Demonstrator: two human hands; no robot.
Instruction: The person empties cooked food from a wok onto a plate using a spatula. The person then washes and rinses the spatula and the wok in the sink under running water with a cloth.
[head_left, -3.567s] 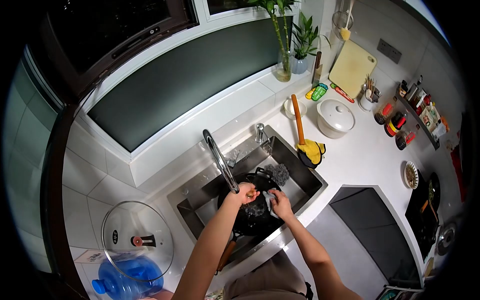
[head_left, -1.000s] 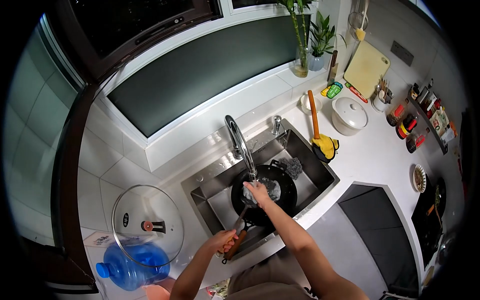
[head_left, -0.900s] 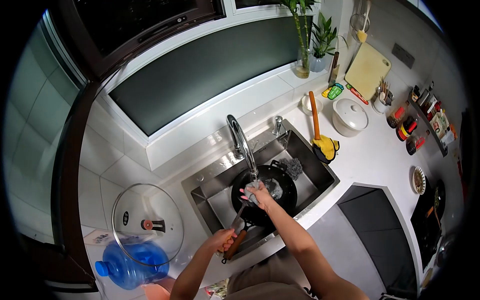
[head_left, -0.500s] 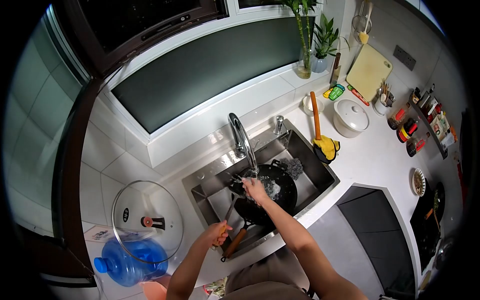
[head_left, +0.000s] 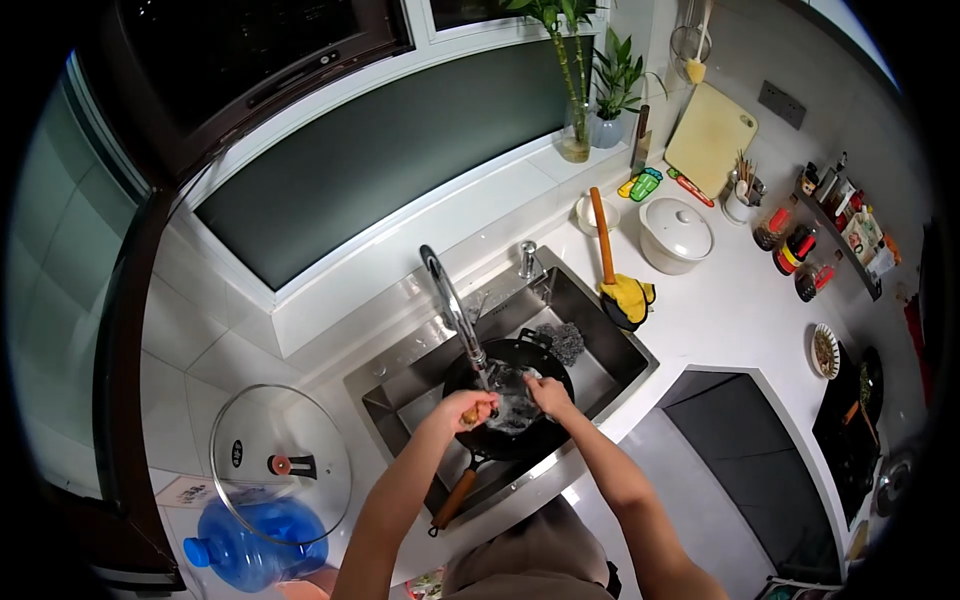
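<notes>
A black wok with a wooden handle sits in the steel sink, water pooled and splashing inside it. My left hand is closed around the wooden handle of a metal utensil, above the wok's left side. The utensil's head is lost in the splashing water. My right hand is over the wok's right part, its fingers closed; what they hold is hidden. Water runs from the curved faucet between my hands. Behind the wok lies a grey mesh scrubber.
Left of the sink are a glass lid and a blue water jug. On the right counter stand a white lidded pot and a wooden-handled yellow brush-like tool. A cutting board leans behind.
My left hand has moved up and right over the wok with the utensil. My right hand has moved from the faucet stream to the wok's right side. The view has shifted slightly.
</notes>
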